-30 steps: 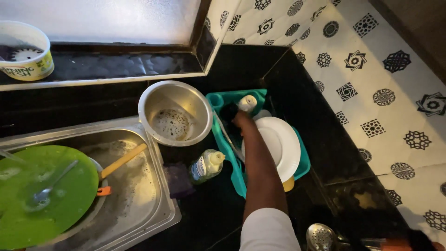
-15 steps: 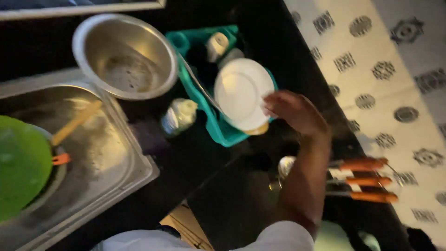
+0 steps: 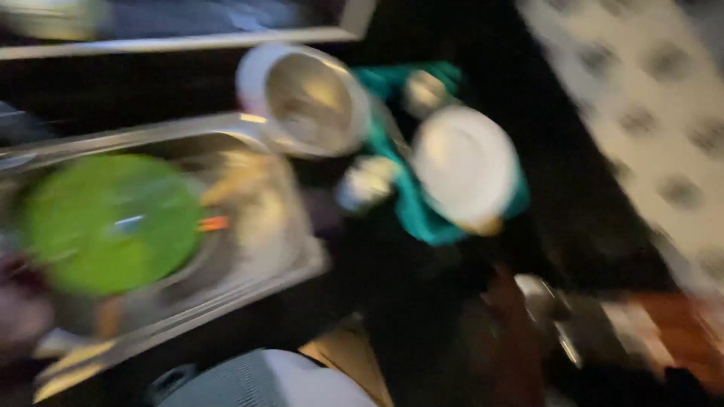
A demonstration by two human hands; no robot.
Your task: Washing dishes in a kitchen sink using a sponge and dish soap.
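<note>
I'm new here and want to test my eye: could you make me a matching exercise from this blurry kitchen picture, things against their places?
Things:
1. green plate
2. white plate
3. steel pot
4. tiled wall

Places:
A. on the dark counter, behind the sink
B. along the right side
C. in the sink
D. in the teal rack

Pairs: 1-C, 2-D, 3-A, 4-B

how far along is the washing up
Looks done: a white plate stands in the teal rack. In hand: too blurred to tell; a forearm reaches low right, its hand out of sight. Left: a green plate lies in the sink, and a steel pot sits beside it.
</note>
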